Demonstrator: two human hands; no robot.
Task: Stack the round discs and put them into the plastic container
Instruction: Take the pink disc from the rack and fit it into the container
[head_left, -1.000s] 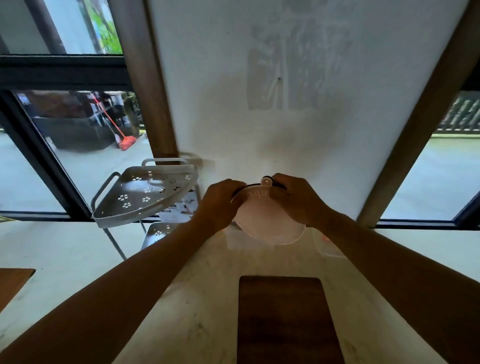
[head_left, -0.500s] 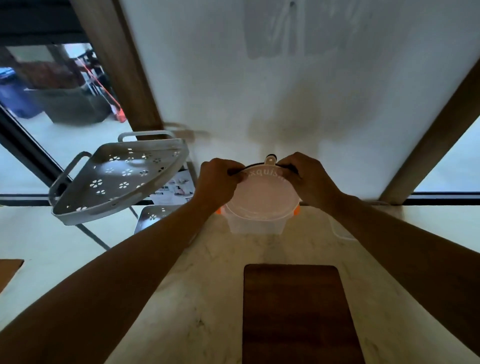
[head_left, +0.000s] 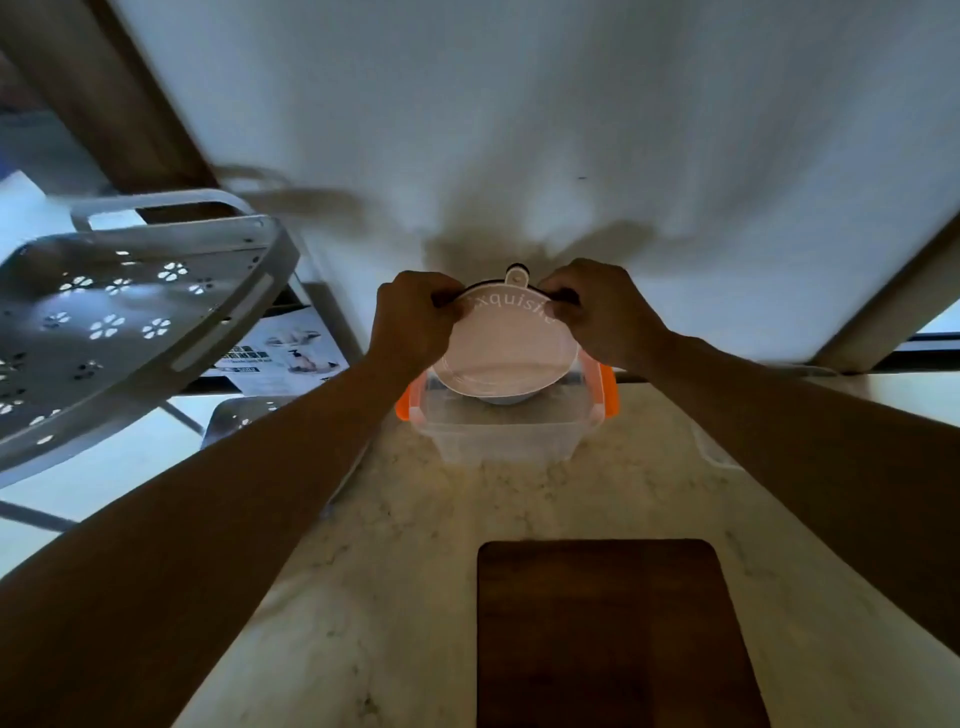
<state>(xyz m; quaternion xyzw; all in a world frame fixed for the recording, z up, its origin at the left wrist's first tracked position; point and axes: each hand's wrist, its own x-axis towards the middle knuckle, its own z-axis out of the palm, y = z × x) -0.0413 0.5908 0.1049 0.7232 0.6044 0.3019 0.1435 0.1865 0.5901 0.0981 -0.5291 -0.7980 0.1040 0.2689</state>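
Note:
A stack of round discs (head_left: 506, 348), pale pink on the near face with white lettering and a small tab on top, stands tilted on edge. My left hand (head_left: 415, 325) grips its left upper rim and my right hand (head_left: 605, 317) grips its right upper rim. The lower edge of the stack dips into the open clear plastic container (head_left: 504, 441), which has orange clips on both sides and sits on the marble counter against the white wall. A dark edge shows behind the pink face.
A dark wooden board (head_left: 608, 634) lies on the marble counter (head_left: 363, 597) near me. A grey perforated corner rack (head_left: 119, 322) stands at the left, with a printed box (head_left: 280, 358) behind it. Window glass lies on both sides.
The camera has tilted down and nearer. Both hands have lowered the disc stack from above the counter until its lower edge sits inside the clear container.

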